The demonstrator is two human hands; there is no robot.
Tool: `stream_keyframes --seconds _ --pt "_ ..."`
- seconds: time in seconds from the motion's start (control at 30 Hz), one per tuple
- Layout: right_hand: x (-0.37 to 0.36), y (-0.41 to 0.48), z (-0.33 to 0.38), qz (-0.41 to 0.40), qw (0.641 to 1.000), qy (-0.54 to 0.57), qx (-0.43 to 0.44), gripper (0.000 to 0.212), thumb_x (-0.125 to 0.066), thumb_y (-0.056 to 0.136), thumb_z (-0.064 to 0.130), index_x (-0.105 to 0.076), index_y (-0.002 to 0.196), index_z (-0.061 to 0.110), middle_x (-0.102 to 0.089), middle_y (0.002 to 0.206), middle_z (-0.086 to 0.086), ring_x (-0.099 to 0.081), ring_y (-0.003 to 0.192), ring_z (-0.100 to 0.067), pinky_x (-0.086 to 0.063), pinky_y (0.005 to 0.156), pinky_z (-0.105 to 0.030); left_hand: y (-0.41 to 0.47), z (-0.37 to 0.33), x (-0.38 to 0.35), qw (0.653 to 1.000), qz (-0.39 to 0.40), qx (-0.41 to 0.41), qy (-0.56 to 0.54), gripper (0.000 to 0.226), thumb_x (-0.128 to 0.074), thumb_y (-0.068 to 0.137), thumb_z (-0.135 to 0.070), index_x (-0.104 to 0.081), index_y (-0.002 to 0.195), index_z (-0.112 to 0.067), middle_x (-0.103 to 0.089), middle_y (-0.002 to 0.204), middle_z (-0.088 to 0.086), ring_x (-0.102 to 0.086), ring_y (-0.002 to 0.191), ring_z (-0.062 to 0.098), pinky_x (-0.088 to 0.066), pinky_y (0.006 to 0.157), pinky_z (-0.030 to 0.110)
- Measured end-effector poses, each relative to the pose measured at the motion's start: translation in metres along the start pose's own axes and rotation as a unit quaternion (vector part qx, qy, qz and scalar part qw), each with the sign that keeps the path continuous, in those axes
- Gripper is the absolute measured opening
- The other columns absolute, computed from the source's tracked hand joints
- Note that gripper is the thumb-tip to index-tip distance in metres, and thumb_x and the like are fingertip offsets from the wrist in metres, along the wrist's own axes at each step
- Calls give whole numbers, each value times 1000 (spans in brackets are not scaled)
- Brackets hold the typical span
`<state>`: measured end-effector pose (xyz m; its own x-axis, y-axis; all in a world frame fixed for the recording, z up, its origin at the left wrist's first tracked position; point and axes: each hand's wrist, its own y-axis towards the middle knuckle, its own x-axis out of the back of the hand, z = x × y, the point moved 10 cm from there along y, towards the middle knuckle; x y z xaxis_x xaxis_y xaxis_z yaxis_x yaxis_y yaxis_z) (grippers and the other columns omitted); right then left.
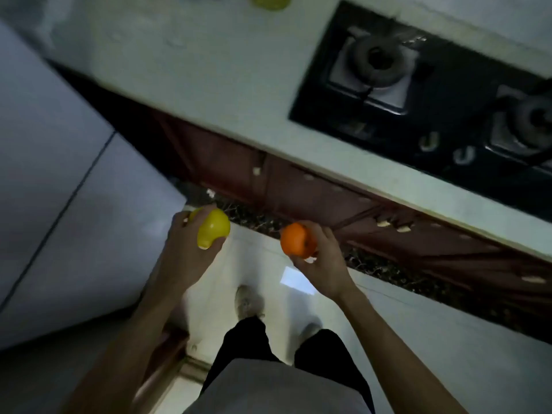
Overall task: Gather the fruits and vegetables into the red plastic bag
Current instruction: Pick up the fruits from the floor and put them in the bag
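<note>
My left hand [182, 252] grips a yellow fruit [212, 229], lemon-like, held over the floor at waist height. My right hand [322, 258] holds an orange fruit [297, 240] a little to the right, at about the same height. A yellow-green fruit [270, 1] lies on the counter at the frame's top edge, partly cut off. No red plastic bag is in view.
A pale counter [209, 70] runs diagonally across the top with a black two-burner gas hob [433, 94] set in it. Reddish-brown cabinet doors [313, 198] sit below. A white fridge [59, 189] stands at left. My feet are on a light tiled floor [263, 282].
</note>
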<state>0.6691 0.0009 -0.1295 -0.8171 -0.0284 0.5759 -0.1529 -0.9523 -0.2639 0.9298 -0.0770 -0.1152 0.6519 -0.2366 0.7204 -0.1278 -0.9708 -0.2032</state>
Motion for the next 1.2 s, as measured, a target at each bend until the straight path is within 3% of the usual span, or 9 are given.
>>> stream_keyframes --seconds 0.17,0.33,0.5,0.77,0.93,1.03,1.2 --pt "125 -66 -63 -151 986 44 -59 65 -74 78 27 -42 134 31 -45 130 -2 -48 110 -19 -45 87 -31 8 -154 -68 980 62 -187 42 69 -81 71 -19 -52 133 -25 -47 119 13 -54 106 32 -44 89 34" --pt "229 -145 -148 -245 959 84 -113 67 -75 78 27 -41 135 30 -46 132 -4 -47 110 -18 -43 86 -31 -23 -299 -157 947 113 -294 66 68 -79 73 -23 -50 134 -28 -45 122 12 -51 111 31 -41 93 33" --pt "321 -235 -219 -339 922 88 -166 67 -74 78 26 -40 136 27 -45 132 -6 -46 110 -17 -42 87 -30 -90 -419 -262 908 193 -367 60 64 -74 79 -27 -46 135 -35 -38 128 8 -47 113 28 -40 89 29" --pt "428 -354 -299 -481 840 88 -235 65 -74 77 29 -41 133 33 -45 126 1 -44 105 -11 -41 84 -27 -181 -574 -393 831 282 -478 41 66 -74 75 -26 -46 133 -39 -40 126 6 -49 114 29 -44 95 37" --pt "481 -379 -335 -532 802 87 -255 64 -73 78 30 -41 132 35 -42 121 10 -43 108 -9 -46 87 -30 -199 -653 -460 790 314 -526 30 67 -74 74 -29 -45 133 -39 -41 128 9 -51 113 29 -47 94 39" --pt "516 -385 -363 -558 780 88 -269 64 -75 77 32 -42 131 37 -45 121 8 -46 109 -13 -49 87 -34 -200 -695 -499 774 327 -542 19 68 -75 73 -28 -46 134 -38 -42 126 9 -52 111 29 -44 95 32" --pt "566 -393 -396 -589 746 86 -299 63 -76 75 28 -45 130 34 -48 123 6 -47 110 -13 -49 85 -32 -200 -758 -556 755 353 -551 26 67 -74 74 -30 -45 134 -40 -43 127 7 -53 113 30 -44 96 35"
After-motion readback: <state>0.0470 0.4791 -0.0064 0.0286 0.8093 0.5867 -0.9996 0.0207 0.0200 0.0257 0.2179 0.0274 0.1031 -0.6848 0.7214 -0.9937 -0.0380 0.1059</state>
